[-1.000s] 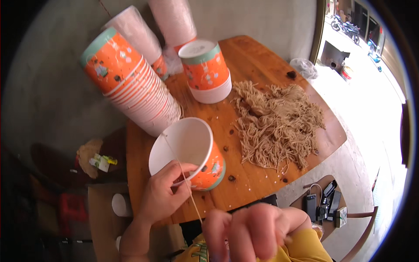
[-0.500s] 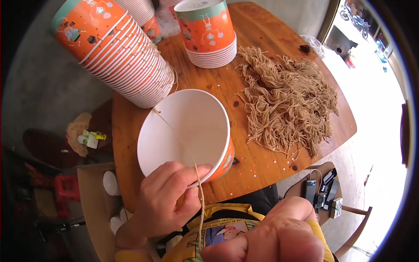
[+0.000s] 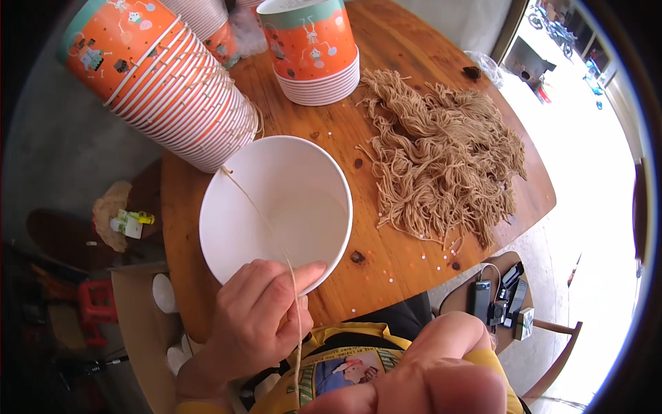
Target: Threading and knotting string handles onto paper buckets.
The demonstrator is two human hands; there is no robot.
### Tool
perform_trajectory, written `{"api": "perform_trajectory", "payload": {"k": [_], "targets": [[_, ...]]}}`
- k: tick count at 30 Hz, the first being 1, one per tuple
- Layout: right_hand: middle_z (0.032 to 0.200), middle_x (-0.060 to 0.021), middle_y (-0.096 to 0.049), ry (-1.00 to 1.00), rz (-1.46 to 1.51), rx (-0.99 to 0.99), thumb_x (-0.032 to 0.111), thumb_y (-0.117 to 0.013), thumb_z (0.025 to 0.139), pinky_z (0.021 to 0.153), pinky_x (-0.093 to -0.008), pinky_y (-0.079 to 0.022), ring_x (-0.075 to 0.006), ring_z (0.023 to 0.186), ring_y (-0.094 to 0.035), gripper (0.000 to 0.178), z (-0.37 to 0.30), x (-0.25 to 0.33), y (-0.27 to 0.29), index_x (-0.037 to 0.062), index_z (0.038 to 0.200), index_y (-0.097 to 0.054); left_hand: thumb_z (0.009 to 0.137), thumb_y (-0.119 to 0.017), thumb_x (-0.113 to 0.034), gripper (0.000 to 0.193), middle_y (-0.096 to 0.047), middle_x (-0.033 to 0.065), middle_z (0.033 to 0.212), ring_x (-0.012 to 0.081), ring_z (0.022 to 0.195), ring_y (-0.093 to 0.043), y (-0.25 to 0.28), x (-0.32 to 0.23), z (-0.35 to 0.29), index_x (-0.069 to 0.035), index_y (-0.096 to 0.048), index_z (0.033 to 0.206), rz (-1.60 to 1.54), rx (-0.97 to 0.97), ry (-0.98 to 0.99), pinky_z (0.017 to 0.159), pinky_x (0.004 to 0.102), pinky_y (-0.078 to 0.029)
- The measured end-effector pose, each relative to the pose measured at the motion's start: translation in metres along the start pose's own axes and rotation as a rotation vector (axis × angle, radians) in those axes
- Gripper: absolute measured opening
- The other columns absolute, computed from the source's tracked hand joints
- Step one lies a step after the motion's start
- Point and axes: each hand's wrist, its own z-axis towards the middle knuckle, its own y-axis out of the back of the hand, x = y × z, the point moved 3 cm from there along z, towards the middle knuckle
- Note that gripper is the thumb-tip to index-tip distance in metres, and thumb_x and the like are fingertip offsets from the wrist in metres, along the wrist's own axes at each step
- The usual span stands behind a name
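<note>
Currently, in the head view, the left hand point(image 3: 258, 310) pinches the near rim of an open paper bucket point(image 3: 296, 200), fingers and thumb covering part of that edge. The bucket sits tilted toward the person on the wooden table point(image 3: 396, 31). A thin cord point(image 3: 292, 279) runs from a hole by its far-left rim, across the mouth and over the left hand. The right hand point(image 3: 424, 390) is curled at the lower edge, partly cut off; whether it grips the cord cannot be told.

Crowding the bucket's far-left side is a tall leaning stack of orange buckets point(image 3: 165, 83); a shorter upside-down stack point(image 3: 312, 52) stands beyond. A heap of tan cords point(image 3: 448, 165) takes up the right side. Below the table's left edge is a cardboard box point(image 3: 131, 303), with a red stool point(image 3: 98, 303) farther left. A phone point(image 3: 481, 298) lies at lower right.
</note>
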Motion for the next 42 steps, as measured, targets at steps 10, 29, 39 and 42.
{"api": "perform_trajectory", "payload": {"k": [10, 29, 39, 42], "targets": [[0.092, -0.0074, -0.065, 0.397, 0.416, 0.443, 0.014, -0.049, 0.101, 0.061, -0.0220, -0.043, -0.0061, 0.065, -0.051, 0.014, 0.131, -0.056, 0.033, 0.0022, 0.102, -0.056, 0.075, -0.063, 0.008, 0.042, -0.060, 0.0112, 0.087, 0.0282, 0.076, -0.060, 0.015, 0.020, -0.015, -0.002, -0.061, 0.115, 0.039, -0.045, 0.053, 0.068, 0.0379, -0.052], [0.076, -0.0042, -0.061, 1.028, -0.829, -0.070, 0.003, -0.074, 0.078, 0.058, -0.0330, -0.048, -0.0205, 0.066, -0.056, 0.017, 0.184, -0.065, 0.022, 0.0087, 0.095, -0.073, 0.088, -0.052, 0.000, 0.034, -0.067, 0.0051, 0.097, 0.0090, 0.087, -0.061, 0.068, 0.066, -0.021, 0.000, -0.059, 0.121, -0.490, -0.042, 0.496, 0.080, 0.0262, -0.051], [0.109, -0.0052, -0.067, 1.125, -0.867, -0.021, 0.002, -0.072, 0.076, 0.075, -0.0340, -0.054, -0.0231, 0.089, -0.065, 0.024, 0.179, -0.077, 0.005, 0.0102, 0.099, -0.071, 0.090, -0.050, -0.001, 0.034, -0.063, 0.0061, 0.108, 0.0097, 0.095, -0.061, 0.070, 0.063, -0.025, 0.005, -0.056, 0.123, -0.793, -0.020, 0.644, 0.084, 0.0267, -0.053], [0.111, -0.0045, -0.067, 1.135, -0.874, -0.018, 0.002, -0.072, 0.074, 0.076, -0.0343, -0.054, -0.0233, 0.089, -0.065, 0.026, 0.178, -0.079, 0.006, 0.0101, 0.099, -0.070, 0.090, -0.050, -0.001, 0.033, -0.063, 0.0058, 0.108, 0.0100, 0.096, -0.061, 0.072, 0.064, -0.024, 0.005, -0.056, 0.122, -0.804, 0.011, 0.655, 0.086, 0.0270, -0.052]]}}
